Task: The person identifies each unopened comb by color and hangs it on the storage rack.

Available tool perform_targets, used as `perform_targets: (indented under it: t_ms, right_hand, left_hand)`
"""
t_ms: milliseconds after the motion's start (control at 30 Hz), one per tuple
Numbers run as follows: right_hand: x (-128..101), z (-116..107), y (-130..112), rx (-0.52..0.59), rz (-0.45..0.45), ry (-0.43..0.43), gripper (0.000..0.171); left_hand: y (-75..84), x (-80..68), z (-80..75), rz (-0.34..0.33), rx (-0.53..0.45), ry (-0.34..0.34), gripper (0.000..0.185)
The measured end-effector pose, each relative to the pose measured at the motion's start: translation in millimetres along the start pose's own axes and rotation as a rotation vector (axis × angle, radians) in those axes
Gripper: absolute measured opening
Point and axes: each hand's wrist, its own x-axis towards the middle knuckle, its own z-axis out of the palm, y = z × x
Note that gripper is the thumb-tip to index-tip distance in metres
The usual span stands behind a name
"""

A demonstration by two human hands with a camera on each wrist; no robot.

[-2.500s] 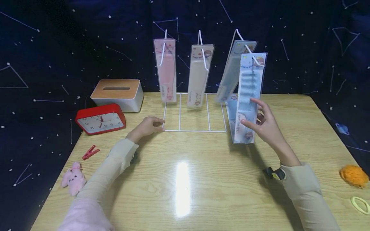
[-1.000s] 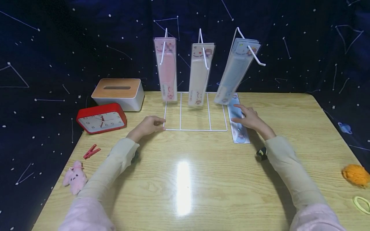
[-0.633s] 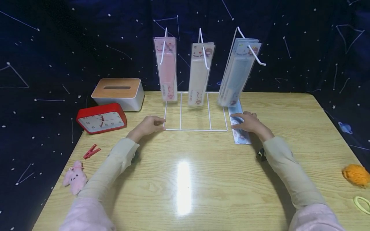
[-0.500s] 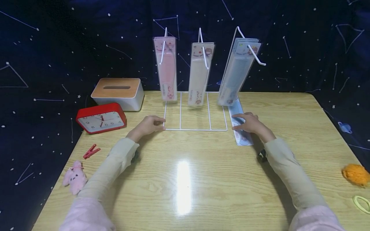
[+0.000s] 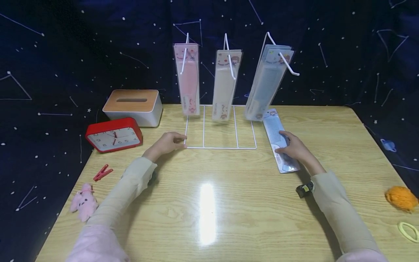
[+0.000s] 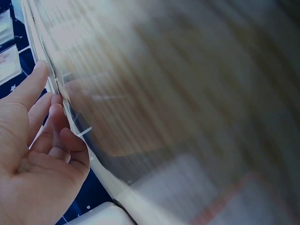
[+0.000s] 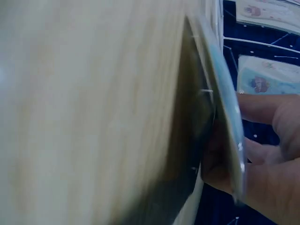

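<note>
From here both wrist views smear the table (image 6: 187,93) into blur, my right hand (image 5: 292,148) covers the middle of the flat blue comb pack (image 5: 278,140), and its print is too small to read.
</note>
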Motion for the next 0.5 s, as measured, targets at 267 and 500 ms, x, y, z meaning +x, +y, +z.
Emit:
perform_targets:
  t_ms: [267,500]
  right_hand:
    - [-33.1,-8.7,-11.4,0.150,0.015,0.268,0.085]
    - [-66.3,-15.2,-42.5,0.370,-0.155,0.542,0.079]
  left_hand:
    - [-0.1,-0.2,0.1,-0.002,0.004,-0.008,0.049]
    - [-0.1,-0.7,-0.3,-0.006,0.001,-0.005,0.048]
